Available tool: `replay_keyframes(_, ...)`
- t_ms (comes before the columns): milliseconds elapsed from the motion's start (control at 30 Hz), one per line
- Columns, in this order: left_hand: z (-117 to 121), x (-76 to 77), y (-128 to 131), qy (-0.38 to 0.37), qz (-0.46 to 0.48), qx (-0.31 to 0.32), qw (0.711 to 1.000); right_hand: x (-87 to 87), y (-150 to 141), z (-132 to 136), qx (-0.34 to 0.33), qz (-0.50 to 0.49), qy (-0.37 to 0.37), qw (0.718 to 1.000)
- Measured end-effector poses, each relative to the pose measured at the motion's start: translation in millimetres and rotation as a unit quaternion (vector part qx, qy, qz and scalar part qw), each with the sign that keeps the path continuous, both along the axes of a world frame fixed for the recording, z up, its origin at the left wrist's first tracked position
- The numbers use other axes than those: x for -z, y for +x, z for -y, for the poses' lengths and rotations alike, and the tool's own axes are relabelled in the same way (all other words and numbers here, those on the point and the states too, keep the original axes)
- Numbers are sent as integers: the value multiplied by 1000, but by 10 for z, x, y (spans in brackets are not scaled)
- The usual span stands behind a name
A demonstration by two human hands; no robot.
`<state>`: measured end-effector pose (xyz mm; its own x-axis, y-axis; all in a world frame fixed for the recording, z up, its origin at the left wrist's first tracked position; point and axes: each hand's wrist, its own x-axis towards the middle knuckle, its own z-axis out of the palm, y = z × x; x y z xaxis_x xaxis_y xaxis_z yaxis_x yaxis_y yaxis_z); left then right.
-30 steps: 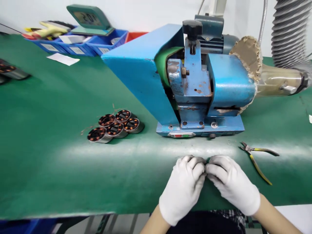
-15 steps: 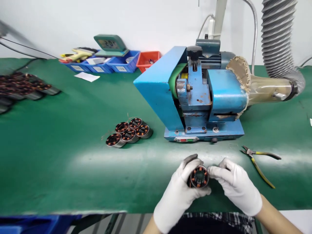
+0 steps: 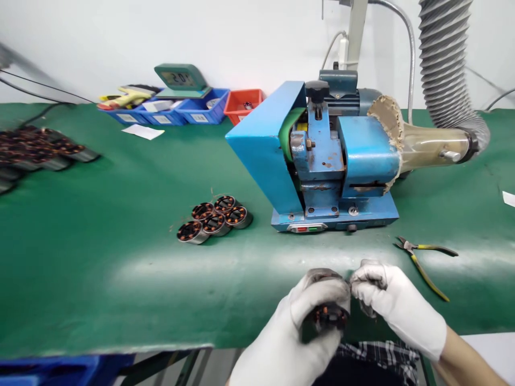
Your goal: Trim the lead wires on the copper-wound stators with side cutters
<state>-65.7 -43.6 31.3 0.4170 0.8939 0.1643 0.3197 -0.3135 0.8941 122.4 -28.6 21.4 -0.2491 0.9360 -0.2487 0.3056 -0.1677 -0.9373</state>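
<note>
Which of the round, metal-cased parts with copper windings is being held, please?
The round, metal-cased part with copper windings in the white-gloved left grip; the others all rest on the green tabletop.

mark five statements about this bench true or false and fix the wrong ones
1. The gloved left hand holds a motor stator. True.
2. The right hand grips the diagonal cutters. False: they lie on the green bench, and the hand is beside the motor stator.
3. Five other stators stand grouped to the left of the blue bench machine. True.
4. The red bin is to the right of the blue bins. True.
5. The digital clock lies in the red bin. False: it rests on top of the blue bins.
</note>
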Motion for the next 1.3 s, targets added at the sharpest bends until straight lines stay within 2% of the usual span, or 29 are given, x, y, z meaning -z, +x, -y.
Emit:
replay_keyframes(100,-11,-38,40,60,4,19,998,-38,7,32,18,54,94,994)
replay_keyframes(167,-6,-16,58,114,-44,-16,992,-72,1,49,24,28,88,995)
replay_keyframes(233,-4,33,61,128,-91,-67,985,-93,-11,59,30,-11,49,998)
replay_keyframes(300,-14,87,55,97,-98,-73,988,-93,-20,65,63,-18,48,997)
replay_keyframes(433,-24,152,51,-11,-10,-45,999,-62,-32,81,105,3,179,978)
replay_keyframes(500,-7,156,54,-39,49,-45,997,-60,-38,85,95,13,196,976)
replay_keyframes(600,24,141,47,13,85,-55,995,-88,-43,77,73,23,126,989)
replay_keyframes(667,22,117,34,76,32,-71,994,-113,-41,70,43,-2,64,997)
replay_keyframes(733,-2,76,22,67,-21,-44,997,-129,-39,74,25,-14,34,999)
replay_keyframes(833,-37,24,21,-36,-10,38,999,-109,-42,97,53,53,85,994)
replay_keyframes(900,-36,56,43,-27,4,56,998,-57,-49,103,79,99,119,985)
replay_keyframes(967,-18,173,82,77,-44,10,996,36,-56,85,71,85,75,991)
replay_keyframes(1000,-7,258,104,145,-86,-26,985,96,-57,66,53,60,27,996)
replay_keyframes(1067,7,449,143,263,-168,-90,946,226,-54,11,3,14,-70,997)
replay_keyframes(1100,7,539,155,295,-192,-111,929,286,-50,-20,-20,5,-101,995)
replay_keyframes(1133,1,614,160,302,-200,-117,925,335,-45,-52,-38,9,-113,993)
replay_keyframes(1200,-21,708,148,243,-196,-105,944,380,-34,-115,-67,42,-105,991)
replay_keyframes(1300,-61,715,86,102,-200,-70,972,302,-28,-206,-109,101,-64,987)
